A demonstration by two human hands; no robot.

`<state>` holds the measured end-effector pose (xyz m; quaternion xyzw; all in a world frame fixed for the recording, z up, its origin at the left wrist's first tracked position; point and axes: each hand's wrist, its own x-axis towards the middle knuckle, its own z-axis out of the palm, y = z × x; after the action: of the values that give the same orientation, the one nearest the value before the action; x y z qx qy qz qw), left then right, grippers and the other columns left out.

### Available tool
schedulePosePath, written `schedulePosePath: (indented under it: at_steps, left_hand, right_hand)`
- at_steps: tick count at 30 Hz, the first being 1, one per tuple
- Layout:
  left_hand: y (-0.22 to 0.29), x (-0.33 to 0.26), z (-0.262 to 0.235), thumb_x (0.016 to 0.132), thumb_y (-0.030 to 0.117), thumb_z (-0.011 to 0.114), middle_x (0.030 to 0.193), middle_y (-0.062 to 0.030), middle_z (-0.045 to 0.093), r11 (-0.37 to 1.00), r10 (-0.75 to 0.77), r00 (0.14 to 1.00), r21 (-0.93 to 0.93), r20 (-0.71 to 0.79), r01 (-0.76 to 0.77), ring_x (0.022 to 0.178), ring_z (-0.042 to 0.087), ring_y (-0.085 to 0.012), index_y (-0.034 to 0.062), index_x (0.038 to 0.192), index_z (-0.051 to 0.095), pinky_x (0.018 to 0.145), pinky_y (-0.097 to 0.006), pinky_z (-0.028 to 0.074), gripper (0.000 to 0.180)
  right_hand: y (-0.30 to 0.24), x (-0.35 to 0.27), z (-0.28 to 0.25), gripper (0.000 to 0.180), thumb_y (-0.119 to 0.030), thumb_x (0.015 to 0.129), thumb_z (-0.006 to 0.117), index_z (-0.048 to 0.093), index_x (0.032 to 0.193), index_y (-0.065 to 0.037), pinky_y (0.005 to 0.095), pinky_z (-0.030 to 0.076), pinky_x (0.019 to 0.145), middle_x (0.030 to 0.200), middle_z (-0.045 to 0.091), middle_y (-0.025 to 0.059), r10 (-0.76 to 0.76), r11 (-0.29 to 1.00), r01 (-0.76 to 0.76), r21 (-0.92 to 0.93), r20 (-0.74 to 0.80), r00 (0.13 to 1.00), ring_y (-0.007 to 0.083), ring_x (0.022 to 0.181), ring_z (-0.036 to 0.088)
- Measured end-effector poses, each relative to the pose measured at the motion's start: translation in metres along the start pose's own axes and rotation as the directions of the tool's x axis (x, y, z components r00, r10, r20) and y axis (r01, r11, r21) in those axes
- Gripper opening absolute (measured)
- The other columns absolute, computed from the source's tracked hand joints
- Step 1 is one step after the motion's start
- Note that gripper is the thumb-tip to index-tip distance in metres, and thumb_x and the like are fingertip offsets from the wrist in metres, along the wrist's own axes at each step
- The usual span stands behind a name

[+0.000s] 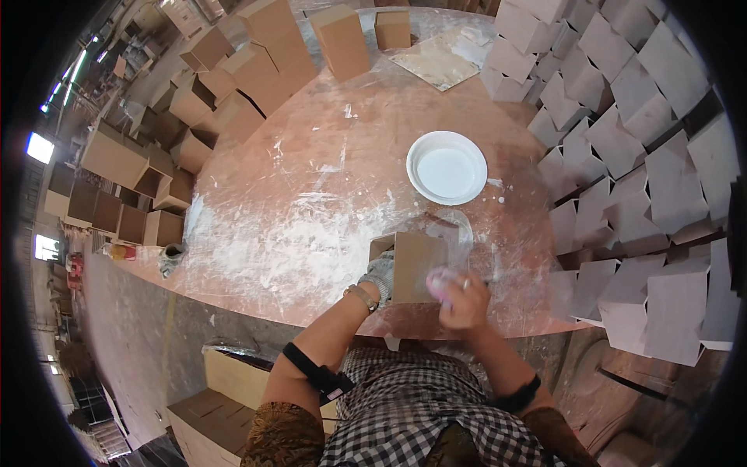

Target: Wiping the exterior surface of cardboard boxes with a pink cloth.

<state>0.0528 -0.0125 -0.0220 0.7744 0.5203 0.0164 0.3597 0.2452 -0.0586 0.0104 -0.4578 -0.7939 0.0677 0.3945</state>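
A small brown box (419, 268) stands near the front edge of the table, its open side facing left. My left hand (379, 278), in a grey knit glove, reaches into that opening and holds the box; its fingertips are hidden inside. Bare and blurred by motion, my right hand (465, 302) grips a pink sponge-like pad (440, 285) close to the box's right face. Beyond the box sits a round white basin (447, 167) with white liquid in it.
White smears cover much of the reddish-brown table (296, 156). Stacked whitish boxes (615, 148) line the right side; plain brown boxes (249, 74) are piled at the far left. A stained board (437, 61) lies at the back. An open carton (210, 420) stands below the table's front edge.
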Motion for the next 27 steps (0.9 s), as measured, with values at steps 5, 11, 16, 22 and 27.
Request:
schedulePosePath:
  at_steps: [5,11,16,22,27]
  left_hand:
    - [0.003,-0.005,0.008,0.082,0.032,0.056,0.103,-0.0145,0.063,0.997,0.051,0.981,-0.042,-0.186,-0.060,0.094,0.060,-0.0297,0.0082,0.110,0.060,0.078,-0.038,0.048,0.037]
    - [-0.008,0.002,0.023,0.083,0.032,0.056,0.104,-0.0142,0.063,0.998,0.057,0.988,-0.024,-0.147,-0.061,0.094,0.060,-0.0298,0.0091,0.111,0.059,0.079,-0.038,0.048,0.037]
    - [-0.023,0.005,0.037,0.083,0.034,0.056,0.106,-0.0126,0.062,0.989,0.149,0.979,0.047,-0.138,-0.143,0.096,0.059,-0.0272,0.0076,0.112,0.058,0.082,-0.036,0.047,0.039]
    - [0.001,0.002,0.013,0.084,0.033,0.054,0.113,-0.0116,0.059,0.980,0.186,0.973,-0.049,-0.138,-0.194,0.104,0.056,-0.0255,0.0073,0.116,0.055,0.089,-0.033,0.043,0.041]
    - [-0.009,0.000,0.031,0.084,0.033,0.055,0.112,-0.0115,0.059,0.984,0.149,0.967,-0.070,-0.207,-0.167,0.104,0.056,-0.0272,0.0080,0.116,0.055,0.089,-0.036,0.044,0.041]
  right_hand:
    - [0.008,0.016,0.002,0.027,-0.002,0.059,0.058,0.066,0.083,-0.011,0.0399,0.049,0.065,0.087,0.065,0.0085,0.038,0.999,-0.039,0.037,0.016,0.999,0.0291,0.079,0.060]
    - [0.081,0.065,0.039,0.031,-0.001,0.061,0.055,0.065,0.089,-0.010,0.0409,0.049,0.065,0.084,0.063,0.0138,0.472,0.875,-0.459,0.150,-0.065,0.879,0.0363,0.079,0.059]
    - [0.108,0.112,0.037,0.032,-0.003,0.062,0.055,0.064,0.093,-0.009,0.0429,0.048,0.068,0.086,0.062,0.0162,0.408,0.903,-0.423,-0.076,-0.157,0.899,0.0365,0.078,0.059]
    - [0.121,0.164,0.068,0.026,-0.008,0.067,0.057,0.066,0.092,-0.010,0.0432,0.048,0.067,0.087,0.063,0.0143,0.329,0.914,-0.279,-0.293,0.137,0.934,0.0322,0.081,0.060]
    - [0.125,0.175,0.094,0.015,-0.012,0.069,0.059,0.064,0.082,-0.010,0.0436,0.048,0.064,0.081,0.064,0.0124,0.409,0.868,-0.206,-0.451,0.415,0.813,0.0297,0.080,0.062]
